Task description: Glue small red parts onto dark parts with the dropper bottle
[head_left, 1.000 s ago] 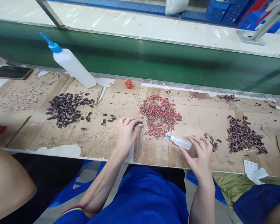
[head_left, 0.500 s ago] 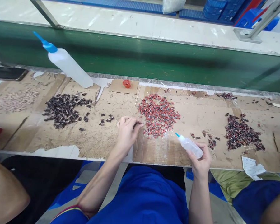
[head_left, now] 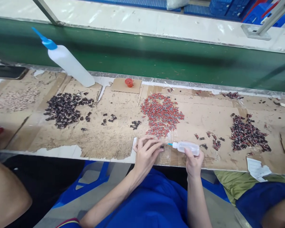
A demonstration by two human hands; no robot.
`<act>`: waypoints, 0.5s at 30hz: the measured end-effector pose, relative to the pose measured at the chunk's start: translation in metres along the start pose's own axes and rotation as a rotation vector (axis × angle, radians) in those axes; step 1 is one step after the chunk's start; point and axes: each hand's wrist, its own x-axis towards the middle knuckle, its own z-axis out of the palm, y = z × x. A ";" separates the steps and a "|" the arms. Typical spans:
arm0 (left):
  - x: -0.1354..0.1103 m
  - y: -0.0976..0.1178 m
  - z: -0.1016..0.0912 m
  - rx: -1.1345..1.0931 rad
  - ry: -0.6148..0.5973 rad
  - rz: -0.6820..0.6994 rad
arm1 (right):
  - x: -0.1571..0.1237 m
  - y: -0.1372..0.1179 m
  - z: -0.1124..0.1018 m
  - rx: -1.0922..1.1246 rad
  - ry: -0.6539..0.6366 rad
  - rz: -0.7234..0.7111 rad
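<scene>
Head camera is showing a small squeeze bottle (head_left: 188,148) on the near side and right of the red pile (head_left: 161,110), with the right hand (head_left: 194,161) gripping its body and its blue nozzle (head_left: 170,144) pointing left. Just nearer than the red pile, the left hand (head_left: 144,151) is curving its fingers narrowly beside a small dark piece (head_left: 161,146); whether it is pinching that piece or only touching it, one cannot tell. Doing this step well is probably calling for a steady right wrist, the nozzle lining up with the piece, and light pressure, since squeezing hard could be spilling the contents toward the red pile. Left of that pile a dark cluster (head_left: 135,124) is lying close by, and a larger dark pile (head_left: 63,110) is spreading farther left. Right of it, a dark-and-red pile (head_left: 248,133) is covering part of the worktop (head_left: 109,141). Beyond it, leftward, a red cup (head_left: 129,83) is sitting on a cardboard square (head_left: 117,84).
</scene>
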 end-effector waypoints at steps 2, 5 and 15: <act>-0.001 -0.002 -0.002 -0.048 -0.011 0.014 | -0.002 -0.002 0.002 -0.055 -0.006 -0.029; -0.003 -0.005 -0.004 -0.106 -0.040 -0.009 | -0.004 -0.006 0.004 -0.129 0.039 -0.068; -0.005 -0.005 0.001 -0.057 -0.013 -0.035 | -0.006 -0.010 0.006 -0.265 -0.053 -0.109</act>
